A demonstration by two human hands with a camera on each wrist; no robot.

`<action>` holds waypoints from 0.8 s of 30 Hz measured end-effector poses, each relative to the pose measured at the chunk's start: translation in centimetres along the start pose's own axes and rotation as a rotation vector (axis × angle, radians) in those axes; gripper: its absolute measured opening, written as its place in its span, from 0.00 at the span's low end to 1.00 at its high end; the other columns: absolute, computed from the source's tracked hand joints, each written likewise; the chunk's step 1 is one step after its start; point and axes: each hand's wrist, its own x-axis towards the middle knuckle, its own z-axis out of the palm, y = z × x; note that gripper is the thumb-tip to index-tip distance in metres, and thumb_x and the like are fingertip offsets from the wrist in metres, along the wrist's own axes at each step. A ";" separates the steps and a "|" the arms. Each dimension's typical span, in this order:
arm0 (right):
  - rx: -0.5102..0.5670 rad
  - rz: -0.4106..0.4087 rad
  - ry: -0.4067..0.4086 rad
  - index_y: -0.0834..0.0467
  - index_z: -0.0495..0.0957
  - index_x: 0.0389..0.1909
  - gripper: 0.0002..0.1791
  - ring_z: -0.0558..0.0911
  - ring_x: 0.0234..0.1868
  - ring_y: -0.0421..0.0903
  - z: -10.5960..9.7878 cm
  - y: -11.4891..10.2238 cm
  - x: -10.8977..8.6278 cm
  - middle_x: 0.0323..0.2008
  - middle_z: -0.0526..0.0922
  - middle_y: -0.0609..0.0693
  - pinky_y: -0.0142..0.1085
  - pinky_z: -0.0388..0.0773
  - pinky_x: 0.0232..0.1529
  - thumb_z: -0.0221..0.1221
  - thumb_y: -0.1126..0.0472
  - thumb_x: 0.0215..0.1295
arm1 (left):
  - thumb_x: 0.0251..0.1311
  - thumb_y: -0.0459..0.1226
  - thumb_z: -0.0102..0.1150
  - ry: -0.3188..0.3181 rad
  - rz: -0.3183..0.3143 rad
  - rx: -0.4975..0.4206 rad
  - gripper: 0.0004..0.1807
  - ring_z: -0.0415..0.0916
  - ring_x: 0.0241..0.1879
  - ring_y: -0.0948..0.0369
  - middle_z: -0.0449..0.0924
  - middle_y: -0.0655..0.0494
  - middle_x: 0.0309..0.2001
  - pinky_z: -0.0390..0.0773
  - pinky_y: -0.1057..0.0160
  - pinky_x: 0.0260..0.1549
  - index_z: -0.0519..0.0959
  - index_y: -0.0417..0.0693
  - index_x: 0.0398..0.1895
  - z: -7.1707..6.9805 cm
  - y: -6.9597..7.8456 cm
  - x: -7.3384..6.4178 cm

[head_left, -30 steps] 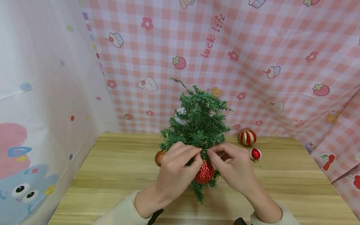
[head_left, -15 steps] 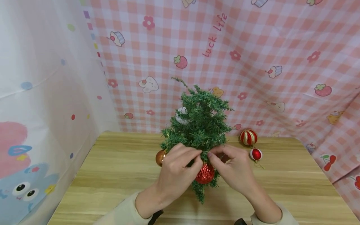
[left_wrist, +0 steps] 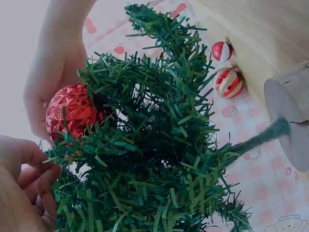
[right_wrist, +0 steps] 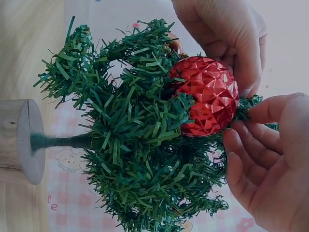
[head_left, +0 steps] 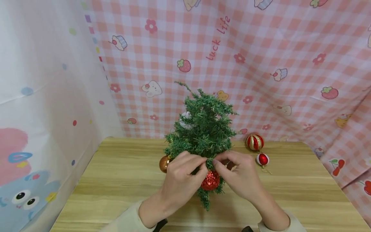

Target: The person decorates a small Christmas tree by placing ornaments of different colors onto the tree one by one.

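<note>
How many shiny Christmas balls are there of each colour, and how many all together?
Red ball: 1
Orange-brown ball: 1
White ball, partly hidden by the tree: 1
Red-and-gold striped ball: 1
Red-and-white ball: 1
Total in sight: 5

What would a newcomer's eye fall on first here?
Likely the shiny red ball at the front of the green tree, with the left hand and right hand on either side. Next, perhaps, the striped ball and smaller red-and-white ball on the table, right of the tree in the head view.
</note>
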 end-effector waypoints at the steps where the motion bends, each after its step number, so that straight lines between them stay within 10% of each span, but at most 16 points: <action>1: 0.004 0.000 -0.002 0.52 0.88 0.33 0.13 0.80 0.23 0.37 0.0 0.0 0.0 0.26 0.85 0.39 0.32 0.79 0.23 0.66 0.75 0.64 | 0.54 0.21 0.65 -0.001 0.002 0.000 0.10 0.83 0.31 0.61 0.90 0.52 0.33 0.81 0.71 0.35 0.90 0.39 0.34 0.0 0.0 0.0; 24: 0.012 -0.045 -0.001 0.52 0.88 0.34 0.13 0.80 0.24 0.37 0.0 0.1 -0.2 0.28 0.86 0.41 0.30 0.79 0.24 0.66 0.75 0.63 | 0.54 0.20 0.66 0.017 -0.001 -0.022 0.11 0.83 0.31 0.61 0.90 0.52 0.34 0.81 0.72 0.35 0.91 0.38 0.36 -0.1 -0.2 -0.5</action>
